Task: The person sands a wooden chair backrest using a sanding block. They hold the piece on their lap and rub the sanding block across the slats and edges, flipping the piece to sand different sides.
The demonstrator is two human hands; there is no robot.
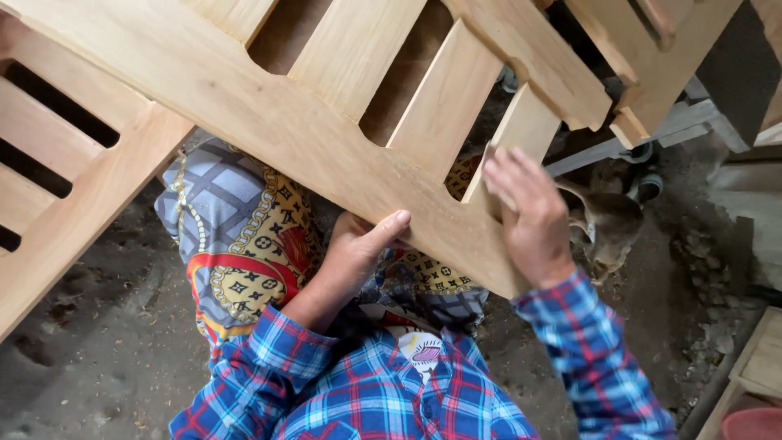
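While left hand [352, 248] grips wooden frame [269, 114], right hand [529, 213] presses flat.

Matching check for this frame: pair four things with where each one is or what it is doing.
Things:
1. left hand
2. right hand
3. slatted wooden frame
4. plaid shirt

States:
A. blue and red, covering both arms
B. pressed flat on the end of a slat
C. under the long rail, thumb on its lower edge
D. pale bare wood, slanting across the lap

Pairs: 1-C, 2-B, 3-D, 4-A
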